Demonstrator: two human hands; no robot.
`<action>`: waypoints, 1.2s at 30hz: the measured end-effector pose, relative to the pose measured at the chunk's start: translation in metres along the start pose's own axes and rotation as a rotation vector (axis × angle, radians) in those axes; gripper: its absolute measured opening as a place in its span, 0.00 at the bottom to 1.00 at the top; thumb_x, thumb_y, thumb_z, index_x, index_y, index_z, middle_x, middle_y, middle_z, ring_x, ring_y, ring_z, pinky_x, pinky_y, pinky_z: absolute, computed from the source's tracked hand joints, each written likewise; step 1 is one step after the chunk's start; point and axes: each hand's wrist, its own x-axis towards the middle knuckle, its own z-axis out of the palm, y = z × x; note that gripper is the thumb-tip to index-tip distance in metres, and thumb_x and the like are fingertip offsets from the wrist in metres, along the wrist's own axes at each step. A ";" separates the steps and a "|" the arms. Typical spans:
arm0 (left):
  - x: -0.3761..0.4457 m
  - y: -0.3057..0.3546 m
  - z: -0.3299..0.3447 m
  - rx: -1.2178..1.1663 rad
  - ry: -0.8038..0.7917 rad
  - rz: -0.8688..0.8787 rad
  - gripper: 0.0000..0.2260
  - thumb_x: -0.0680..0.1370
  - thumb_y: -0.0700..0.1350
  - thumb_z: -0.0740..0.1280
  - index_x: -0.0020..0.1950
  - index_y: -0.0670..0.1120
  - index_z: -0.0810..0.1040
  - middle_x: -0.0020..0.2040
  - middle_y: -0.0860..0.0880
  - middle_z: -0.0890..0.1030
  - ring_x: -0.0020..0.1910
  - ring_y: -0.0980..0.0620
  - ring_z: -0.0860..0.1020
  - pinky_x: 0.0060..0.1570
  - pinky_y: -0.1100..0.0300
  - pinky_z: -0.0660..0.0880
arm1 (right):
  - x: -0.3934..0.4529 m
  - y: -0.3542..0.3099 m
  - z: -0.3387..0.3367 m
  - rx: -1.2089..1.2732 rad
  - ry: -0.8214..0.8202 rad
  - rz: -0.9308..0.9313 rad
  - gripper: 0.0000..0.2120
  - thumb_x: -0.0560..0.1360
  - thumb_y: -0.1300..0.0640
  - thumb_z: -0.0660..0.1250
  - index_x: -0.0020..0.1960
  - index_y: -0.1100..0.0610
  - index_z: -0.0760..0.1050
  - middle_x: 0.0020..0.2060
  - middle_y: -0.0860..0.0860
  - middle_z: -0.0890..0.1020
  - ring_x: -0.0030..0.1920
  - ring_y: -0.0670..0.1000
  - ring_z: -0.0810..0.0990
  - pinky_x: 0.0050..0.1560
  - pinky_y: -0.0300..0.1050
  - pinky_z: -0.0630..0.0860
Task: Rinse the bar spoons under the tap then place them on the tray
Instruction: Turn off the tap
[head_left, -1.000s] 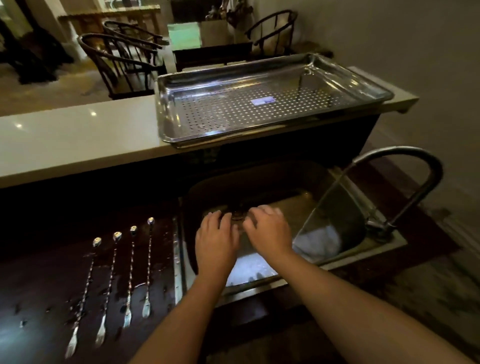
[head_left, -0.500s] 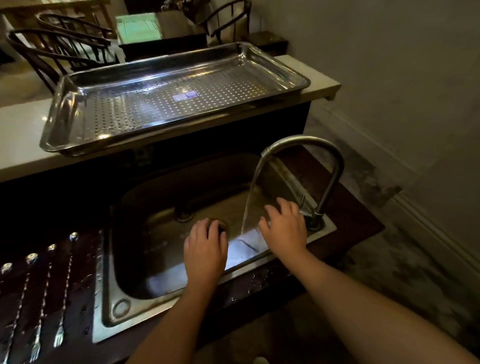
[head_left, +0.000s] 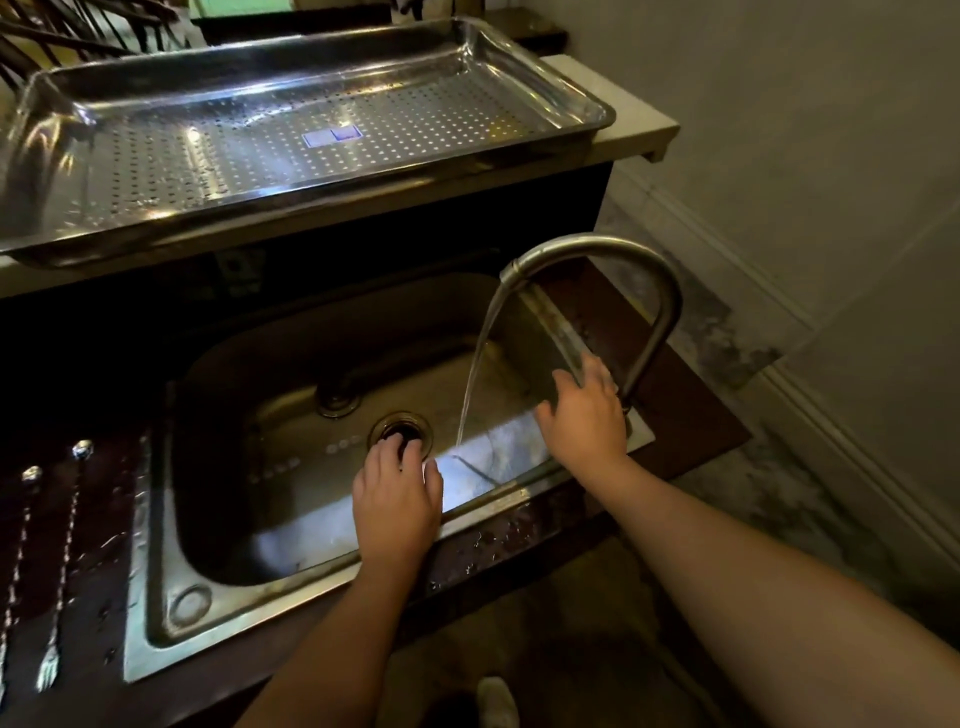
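Two long twisted bar spoons (head_left: 62, 566) lie side by side on the dark wet counter at the far left, fork ends toward me. A curved steel tap (head_left: 623, 260) runs a stream of water into the steel sink (head_left: 171, 597). My right hand (head_left: 584, 415) reaches to the base of the tap, fingers against it; the handle is hidden under the hand. My left hand (head_left: 397, 499) hovers palm down over the sink's front edge near the drain (head_left: 400, 431), holding nothing. A perforated steel tray (head_left: 571, 104) sits on the raised pale ledge behind the sink.
The pale ledge (head_left: 639, 130) ends just right of the tray. Right of the sink the counter drops to a stained floor and a wall with skirting (head_left: 779, 312). Dark chair backs (head_left: 78, 31) show behind the tray.
The view has swung right, so most spoons slid out of frame. Water runs from the tap. My right hand moved from beside my left hand to the tap's base.
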 end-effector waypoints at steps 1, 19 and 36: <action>-0.001 -0.001 0.001 0.002 0.009 -0.007 0.14 0.74 0.46 0.67 0.57 0.43 0.79 0.58 0.42 0.79 0.58 0.42 0.76 0.51 0.47 0.75 | 0.002 -0.001 0.000 0.007 -0.011 0.001 0.24 0.78 0.51 0.61 0.71 0.57 0.67 0.76 0.61 0.56 0.77 0.60 0.53 0.71 0.56 0.61; -0.002 0.002 -0.002 0.027 0.019 -0.001 0.12 0.74 0.47 0.64 0.55 0.44 0.78 0.57 0.44 0.79 0.57 0.45 0.76 0.50 0.50 0.74 | -0.006 -0.012 0.002 -0.082 0.091 0.012 0.22 0.73 0.48 0.63 0.62 0.58 0.75 0.60 0.61 0.71 0.64 0.62 0.66 0.62 0.57 0.67; 0.003 0.003 -0.028 0.065 0.038 0.084 0.11 0.72 0.47 0.68 0.53 0.45 0.79 0.55 0.46 0.81 0.56 0.46 0.78 0.46 0.52 0.75 | -0.015 -0.029 0.001 -0.134 0.082 -0.092 0.24 0.73 0.47 0.62 0.67 0.54 0.72 0.71 0.60 0.66 0.72 0.61 0.60 0.68 0.60 0.61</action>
